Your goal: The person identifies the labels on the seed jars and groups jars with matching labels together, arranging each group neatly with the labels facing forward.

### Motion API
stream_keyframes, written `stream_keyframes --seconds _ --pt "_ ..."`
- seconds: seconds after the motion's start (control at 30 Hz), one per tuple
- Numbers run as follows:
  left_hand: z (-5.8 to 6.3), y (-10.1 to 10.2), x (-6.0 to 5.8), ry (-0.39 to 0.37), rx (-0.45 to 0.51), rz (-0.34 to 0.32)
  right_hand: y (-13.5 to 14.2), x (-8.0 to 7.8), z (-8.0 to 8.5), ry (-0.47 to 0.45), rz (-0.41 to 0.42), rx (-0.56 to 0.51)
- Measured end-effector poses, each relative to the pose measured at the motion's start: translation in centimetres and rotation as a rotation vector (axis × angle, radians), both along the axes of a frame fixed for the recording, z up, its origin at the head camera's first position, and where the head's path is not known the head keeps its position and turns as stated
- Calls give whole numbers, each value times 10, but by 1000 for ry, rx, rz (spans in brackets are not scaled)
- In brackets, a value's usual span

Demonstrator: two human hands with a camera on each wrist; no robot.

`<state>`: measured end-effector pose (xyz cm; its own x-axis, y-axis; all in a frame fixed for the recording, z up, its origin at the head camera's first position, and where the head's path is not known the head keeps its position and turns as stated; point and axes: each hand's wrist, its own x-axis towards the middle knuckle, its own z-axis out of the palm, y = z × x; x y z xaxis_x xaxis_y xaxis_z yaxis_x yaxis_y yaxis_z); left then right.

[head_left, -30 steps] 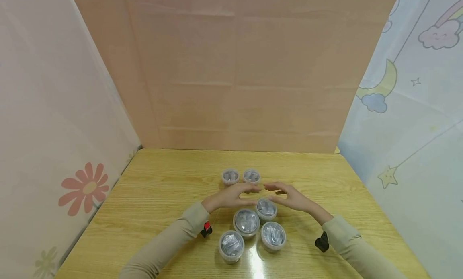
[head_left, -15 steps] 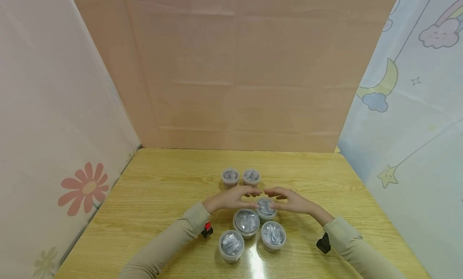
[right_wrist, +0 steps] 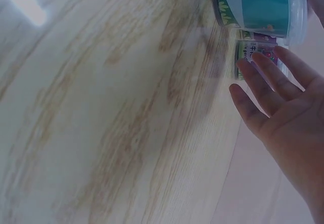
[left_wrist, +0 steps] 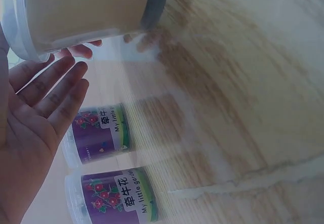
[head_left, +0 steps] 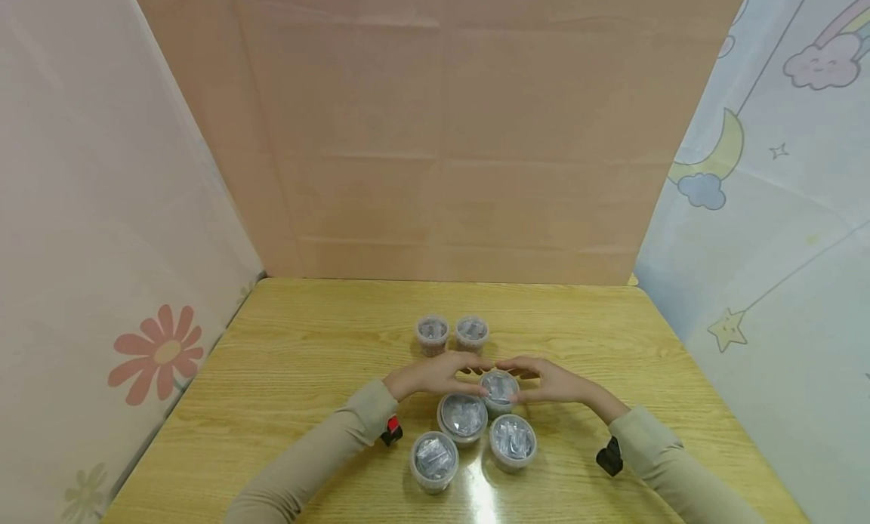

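A round clear-lidded tub [head_left: 499, 389] stands on the table between my two hands. My left hand [head_left: 445, 374] is at its left side, thumb by the rim and fingers reaching behind. On the opposite side, my right hand [head_left: 549, 379] has its thumb near the rim and its fingers extended. In the right wrist view, a teal-labelled tub [right_wrist: 266, 6] is above the spread fingers. The left wrist view shows relaxed, nearly straight fingers beside a large tub [left_wrist: 91, 11]. Whether either hand touches the tub is unclear. Silvery packets show under the lids.
Three more tubs stand nearer me: one in the middle [head_left: 464, 418], one at left [head_left: 434, 462] and one at right [head_left: 513, 442]. Behind my hands are two smaller tubs, left [head_left: 432, 334] and right [head_left: 472, 332], with purple labels [left_wrist: 104, 193]. The wooden table [head_left: 306, 328] meets a backdrop.
Both hands have come slightly down and toward me, to either side of the tub, with the right thumb now beside its rim. The tubs have not visibly moved.
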<state>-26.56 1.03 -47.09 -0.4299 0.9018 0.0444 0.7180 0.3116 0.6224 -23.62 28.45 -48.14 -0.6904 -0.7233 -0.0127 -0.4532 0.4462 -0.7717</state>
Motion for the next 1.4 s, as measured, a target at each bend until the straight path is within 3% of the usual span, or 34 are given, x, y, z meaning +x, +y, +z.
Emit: stream_keyframes --seconds 0.63,0.93,1.4 --pt "-4 2 -2 13 8 -30 -1 2 -2 -32 16 29" --pt "-3 2 -2 8 18 -30 -2 -1 -3 5 48 3" --pt "2 -2 -4 -32 76 5 -4 -8 9 -12 74 -65"
